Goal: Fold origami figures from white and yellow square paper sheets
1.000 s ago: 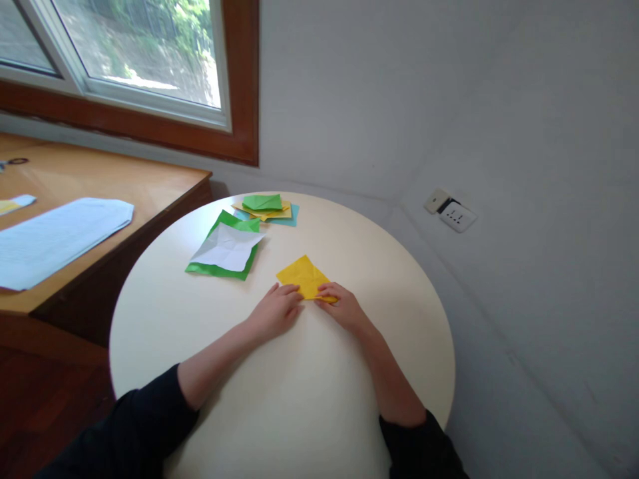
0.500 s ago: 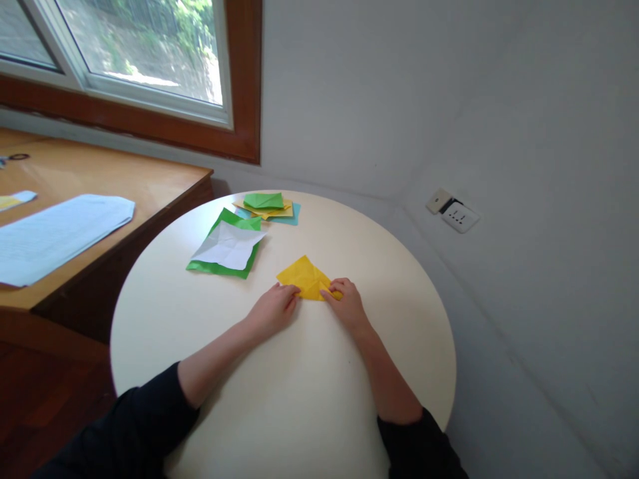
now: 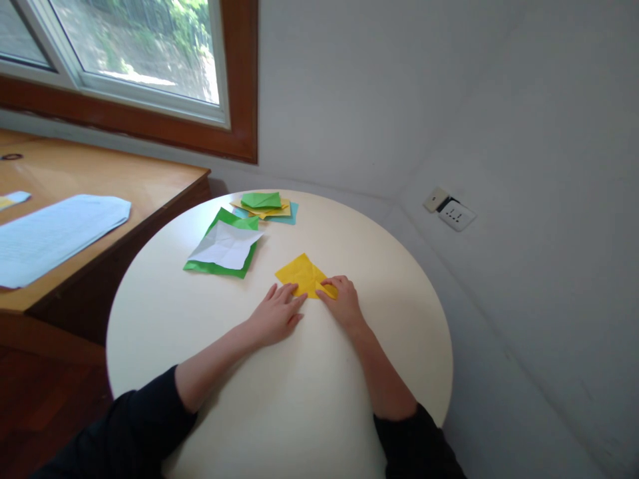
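A creased sheet of yellow paper [image 3: 302, 271] lies on the round white table [image 3: 279, 392], one corner pointing away from me. My left hand [image 3: 278, 311] rests at its near left edge with the fingers spread, fingertips touching the paper. At the near right corner, my right hand [image 3: 343, 299] pinches the paper between thumb and fingers, where a small flap is folded over. The fingers partly hide that corner.
White paper [image 3: 227, 243] lies on a green sheet [image 3: 219, 269] at the table's left. Behind it is a stack of folded green [image 3: 261, 199], yellow and blue papers. A wooden desk [image 3: 150, 174] with a pale blue sheet [image 3: 64, 229] adjoins on the left; a wall socket [image 3: 456, 215] is at right.
My left hand has let go of the paper's edge and its fingers have spread out flat. My right hand keeps its pinch at the right corner. The view has shifted slightly.
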Action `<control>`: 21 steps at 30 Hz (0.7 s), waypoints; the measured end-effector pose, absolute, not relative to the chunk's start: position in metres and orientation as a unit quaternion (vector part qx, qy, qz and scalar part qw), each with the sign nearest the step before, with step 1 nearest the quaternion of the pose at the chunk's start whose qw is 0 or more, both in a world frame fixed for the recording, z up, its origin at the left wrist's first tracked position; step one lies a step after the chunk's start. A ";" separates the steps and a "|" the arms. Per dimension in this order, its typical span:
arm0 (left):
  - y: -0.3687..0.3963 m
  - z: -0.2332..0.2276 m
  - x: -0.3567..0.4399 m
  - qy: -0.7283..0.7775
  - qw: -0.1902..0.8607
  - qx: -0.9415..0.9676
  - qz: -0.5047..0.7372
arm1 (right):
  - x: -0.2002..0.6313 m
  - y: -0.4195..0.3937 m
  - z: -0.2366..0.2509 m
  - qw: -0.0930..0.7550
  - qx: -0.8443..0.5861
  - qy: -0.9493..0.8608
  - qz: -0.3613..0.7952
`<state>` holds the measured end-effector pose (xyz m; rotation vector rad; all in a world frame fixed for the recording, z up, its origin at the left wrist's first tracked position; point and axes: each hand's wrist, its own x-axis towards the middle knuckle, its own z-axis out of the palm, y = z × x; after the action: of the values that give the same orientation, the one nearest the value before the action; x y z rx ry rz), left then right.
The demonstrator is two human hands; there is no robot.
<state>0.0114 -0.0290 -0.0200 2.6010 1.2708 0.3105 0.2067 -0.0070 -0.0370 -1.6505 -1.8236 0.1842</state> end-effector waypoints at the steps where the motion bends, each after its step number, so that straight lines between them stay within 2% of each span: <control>1: -0.029 -0.019 0.011 0.434 0.118 0.887 0.104 | 0.207 -0.007 -0.038 0.330 -0.631 -0.698 0.072; 7: -0.028 -0.016 0.012 0.436 0.124 0.886 0.097 | 0.209 -0.006 -0.040 0.344 -0.620 -0.700 0.081; 13: -0.027 -0.014 0.010 0.440 0.109 0.883 0.121 | 0.205 -0.011 -0.036 0.277 -0.603 -0.744 0.078; 21: -0.023 -0.012 0.009 0.448 0.102 0.871 0.177 | 0.204 -0.016 -0.029 0.242 -0.584 -0.768 0.101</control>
<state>0.0087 -0.0233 -0.0120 2.5712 1.3216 0.5218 0.2040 -0.0156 -0.0292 -1.5961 -2.1000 0.2748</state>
